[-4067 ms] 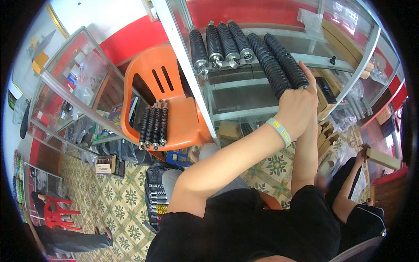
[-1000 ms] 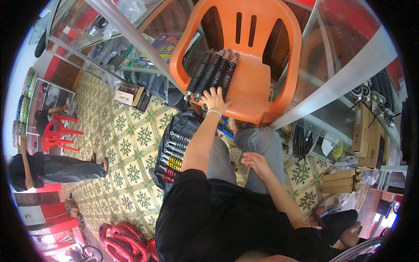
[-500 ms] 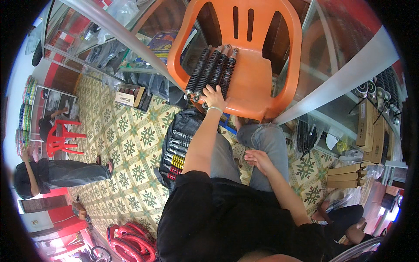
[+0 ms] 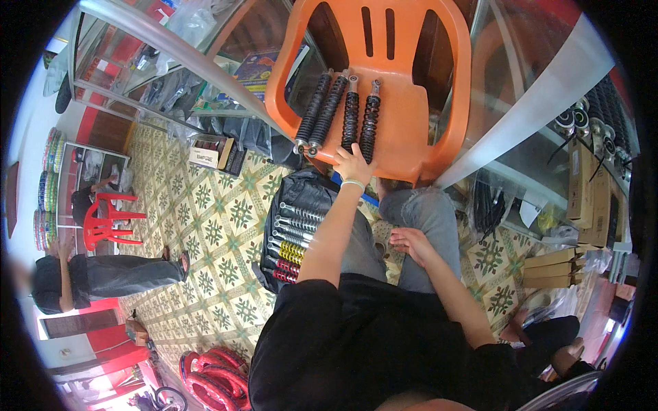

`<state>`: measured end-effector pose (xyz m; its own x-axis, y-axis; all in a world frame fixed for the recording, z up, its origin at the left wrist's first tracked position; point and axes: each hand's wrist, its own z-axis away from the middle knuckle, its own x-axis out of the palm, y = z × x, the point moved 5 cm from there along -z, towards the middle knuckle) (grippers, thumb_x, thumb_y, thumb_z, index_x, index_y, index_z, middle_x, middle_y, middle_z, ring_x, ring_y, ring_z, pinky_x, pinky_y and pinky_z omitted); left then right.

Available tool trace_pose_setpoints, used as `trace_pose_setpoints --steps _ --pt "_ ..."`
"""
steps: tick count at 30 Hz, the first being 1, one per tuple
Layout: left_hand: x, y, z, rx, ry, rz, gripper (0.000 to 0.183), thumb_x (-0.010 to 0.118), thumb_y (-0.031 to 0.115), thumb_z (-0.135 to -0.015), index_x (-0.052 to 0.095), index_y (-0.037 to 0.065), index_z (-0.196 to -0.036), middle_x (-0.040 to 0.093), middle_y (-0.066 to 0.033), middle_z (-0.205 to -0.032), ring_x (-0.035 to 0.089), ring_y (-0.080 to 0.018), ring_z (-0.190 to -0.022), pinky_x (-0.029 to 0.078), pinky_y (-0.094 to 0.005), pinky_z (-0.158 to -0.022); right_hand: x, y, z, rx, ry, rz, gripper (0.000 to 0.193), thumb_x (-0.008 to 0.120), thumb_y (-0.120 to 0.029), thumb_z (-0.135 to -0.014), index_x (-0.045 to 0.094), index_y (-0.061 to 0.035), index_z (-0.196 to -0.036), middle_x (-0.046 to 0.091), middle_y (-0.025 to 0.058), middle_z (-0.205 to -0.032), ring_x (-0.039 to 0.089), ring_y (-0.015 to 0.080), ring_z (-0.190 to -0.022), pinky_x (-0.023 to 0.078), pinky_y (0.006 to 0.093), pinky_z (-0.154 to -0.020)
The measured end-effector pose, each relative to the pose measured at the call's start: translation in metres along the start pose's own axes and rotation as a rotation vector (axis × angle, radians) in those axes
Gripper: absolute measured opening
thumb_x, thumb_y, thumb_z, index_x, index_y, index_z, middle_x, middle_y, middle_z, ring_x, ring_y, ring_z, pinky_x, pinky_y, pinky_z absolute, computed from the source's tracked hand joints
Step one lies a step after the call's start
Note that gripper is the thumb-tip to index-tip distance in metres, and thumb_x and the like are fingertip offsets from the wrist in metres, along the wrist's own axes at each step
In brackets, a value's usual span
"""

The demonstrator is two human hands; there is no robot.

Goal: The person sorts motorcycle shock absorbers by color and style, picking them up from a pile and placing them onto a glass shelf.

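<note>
Four black shocks (image 4: 371,120) on orange chair (image 4: 406,113), left hand (image 4: 354,166) half-curled over right two's lower ends, grip unclear, right hand (image 4: 410,244) loosely open, empty, coloured shocks (image 4: 291,252) on black plastic (image 4: 301,190), open carton (image 4: 204,156), dark contents, glass case (image 4: 192,63) holding clear bags (image 4: 190,25).

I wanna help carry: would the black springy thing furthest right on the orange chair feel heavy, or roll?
That black shock absorber probably feels heavy for its size, looking like coiled metal. It likely stays stiff, being straight. Being round, it might roll on the smooth orange chair.
</note>
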<state>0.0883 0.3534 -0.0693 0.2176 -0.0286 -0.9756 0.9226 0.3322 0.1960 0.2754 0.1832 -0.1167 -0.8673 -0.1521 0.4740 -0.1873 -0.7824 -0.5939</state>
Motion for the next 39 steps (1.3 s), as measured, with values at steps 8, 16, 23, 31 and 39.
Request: trace_pose_setpoints --steps 8,16,23,31,39 --pt "0.001 0.014 0.008 -0.061 -0.095 -0.069 0.084 0.066 0.053 -0.063 0.028 0.008 -0.123 0.028 -0.0342 -0.122 0.031 -0.0503 -0.112 0.030 -0.0584 -0.088 0.000 0.000 -0.005 0.061 0.007 -0.074 0.031 0.051 -0.027 -0.085 0.053 -0.0036 -0.106 0.059 0.0079 -0.093 0.057 0.0178 -0.088 0.046 0.0300 -0.075" --pt "0.001 0.028 -0.032 -0.046 -0.076 0.028 0.103 0.067 0.053 -0.063 0.011 0.011 -0.138 0.031 -0.0295 -0.121 0.032 -0.0471 -0.113 0.034 -0.0562 -0.088 0.023 -0.027 -0.102 0.091 0.021 -0.522 0.060 0.051 -0.047 -0.081 0.045 0.0034 -0.112 0.052 0.0189 -0.109 0.050 0.0303 -0.104 0.038 0.0385 -0.092" --pt "-0.001 0.022 -0.013 -0.062 -0.180 0.092 0.110 0.072 0.046 -0.058 0.007 0.006 -0.137 0.036 -0.0276 -0.116 0.042 -0.0426 -0.105 0.044 -0.0471 -0.081 0.045 -0.019 -0.138 0.155 -0.061 -0.748 0.073 0.047 -0.060 -0.079 0.044 0.0043 -0.112 0.052 0.0199 -0.111 0.048 0.0329 -0.106 0.039 0.0410 -0.092" --pt "-0.003 0.006 0.036 -0.059 -0.068 0.319 0.112 0.075 0.043 -0.055 0.008 0.002 -0.135 0.044 -0.0308 -0.106 0.051 -0.0449 -0.094 0.046 -0.0440 -0.080 0.071 -0.049 -0.111 -0.031 -0.227 -0.824 0.071 0.041 -0.066 -0.079 0.045 -0.0071 -0.119 0.058 0.0096 -0.101 0.058 0.0234 -0.090 0.048 0.0385 -0.078" --pt "-0.001 -0.019 0.045 -0.112 -0.090 0.465 0.107 0.076 0.045 -0.055 0.019 -0.006 -0.130 0.057 -0.0261 -0.100 0.057 -0.0380 -0.093 0.047 -0.0405 -0.078 0.044 -0.030 -0.135 -0.152 -0.246 -0.624 0.052 0.043 -0.052 -0.086 0.042 -0.0163 -0.123 0.051 0.0039 -0.115 0.049 0.0208 -0.103 0.041 0.0383 -0.086"
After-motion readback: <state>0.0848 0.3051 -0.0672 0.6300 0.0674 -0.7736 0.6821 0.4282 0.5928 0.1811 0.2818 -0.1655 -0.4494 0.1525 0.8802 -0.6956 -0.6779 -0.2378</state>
